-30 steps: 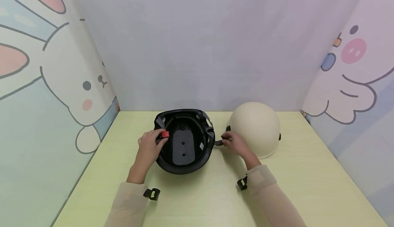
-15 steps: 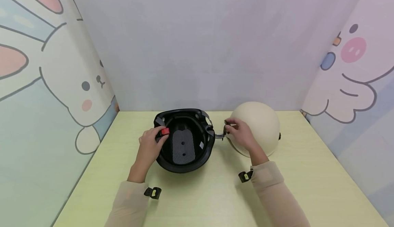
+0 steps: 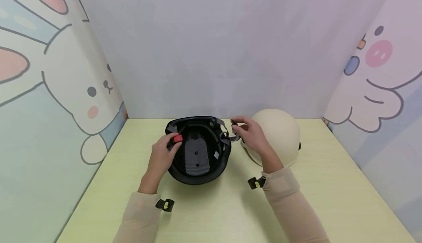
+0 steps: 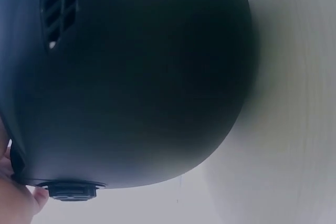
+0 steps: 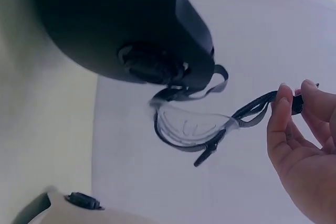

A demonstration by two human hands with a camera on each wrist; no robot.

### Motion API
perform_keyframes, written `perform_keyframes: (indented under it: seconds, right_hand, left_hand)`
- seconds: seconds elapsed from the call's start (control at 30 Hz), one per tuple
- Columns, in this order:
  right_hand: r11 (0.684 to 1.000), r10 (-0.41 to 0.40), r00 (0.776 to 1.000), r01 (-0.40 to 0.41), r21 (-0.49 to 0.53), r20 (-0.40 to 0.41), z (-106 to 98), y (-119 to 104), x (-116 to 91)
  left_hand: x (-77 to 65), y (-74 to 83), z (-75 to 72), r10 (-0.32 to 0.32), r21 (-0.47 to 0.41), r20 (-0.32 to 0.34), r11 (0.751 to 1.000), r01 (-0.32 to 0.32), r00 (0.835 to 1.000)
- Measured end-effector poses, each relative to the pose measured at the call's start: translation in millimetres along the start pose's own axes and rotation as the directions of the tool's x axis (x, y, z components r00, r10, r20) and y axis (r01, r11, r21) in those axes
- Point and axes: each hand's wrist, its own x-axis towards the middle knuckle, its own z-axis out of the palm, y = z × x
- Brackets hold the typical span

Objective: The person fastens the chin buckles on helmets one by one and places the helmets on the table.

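A black helmet (image 3: 197, 180) lies upside down on the table, its padded inside facing up. At its left rim my left hand (image 3: 160, 154) pinches a red buckle (image 3: 178, 138) between thumb and fingers. In the left wrist view the helmet's dark shell (image 4: 147, 93) covers most of that hand's work. Right of the helmet, my right hand (image 3: 253, 136) pinches the black end piece (image 5: 297, 104) of the other chin strap (image 5: 254, 103). That strap runs from the helmet's side through a clear chin pad (image 5: 186, 124), which hangs between helmet and hand.
A cream helmet (image 3: 278, 136) rests dome up at the right, just behind my right hand. The pale yellow table (image 3: 211, 213) ends at a grey back wall (image 3: 211, 52). Cartoon-printed panels (image 3: 66, 89) stand at both sides.
My right hand has risen away from the table, then swung back left toward the black helmet, lifting the strap end. My left hand and the red buckle have shifted only slightly.
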Motion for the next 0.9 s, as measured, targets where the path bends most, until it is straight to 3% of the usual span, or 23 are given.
perform_keyframes:
  seconds: [0.3, 0.67, 0.9]
  right_hand:
    - [0.999, -0.025, 0.998, 0.027, -0.043, 0.051, 23.7, -23.9, 6.7]
    - [0.982, -0.055, 0.988, 0.08, -0.172, 0.145, 62.8, -29.7, 11.9]
    - [0.944, -0.074, 0.974, 0.138, -0.301, 0.216, 86.8, -26.7, 17.2]
  left_hand:
    - [1.6, -2.3, 0.8, 0.015, -0.022, 0.001, 1.0, -0.015, 1.0]
    - [4.4, -4.1, -1.9, 0.055, -0.013, -0.025, 0.998, -0.056, 0.998]
    - [3.3, -4.4, -1.4, 0.06, -0.011, 0.019, 0.998, -0.06, 0.998]
